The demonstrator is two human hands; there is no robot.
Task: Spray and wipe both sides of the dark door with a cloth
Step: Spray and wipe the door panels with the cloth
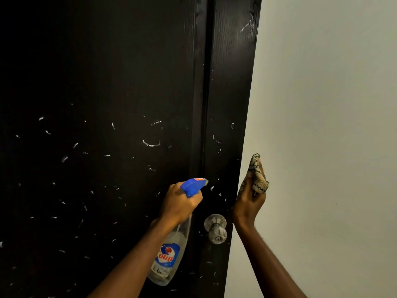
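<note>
closest to the camera, my two forearms reach up from the bottom edge. the left hand (180,204) is closed around the neck of the bottle (169,252), a finger on the blue trigger (192,187), nozzle aimed at the door (107,82) just above the knob (216,229). the bottle is clear and looks nearly empty. the right hand (250,201) is folded round a bunched, patterned cloth (257,175), held at the door's free edge; i cannot tell whether the cloth touches the edge or sits just off it.

what could go wrong from here, as i judge it: the nozzle points near the edge, so spray could drift past onto the wall (322,125) behind. with so little liquid, the trigger may only sputter. droplets left too long could run down onto the knob or dry into streaks. pushing the cloth on the free edge could swing the door away from me.

beyond the hands, the door fills the left and centre of the view. it is black with a faint wood grain and a vertical groove by the edge, and it is flecked all over with small white droplets and curved smears, thickest at mid height. this face looks sprayed but not yet wiped clean.
</note>
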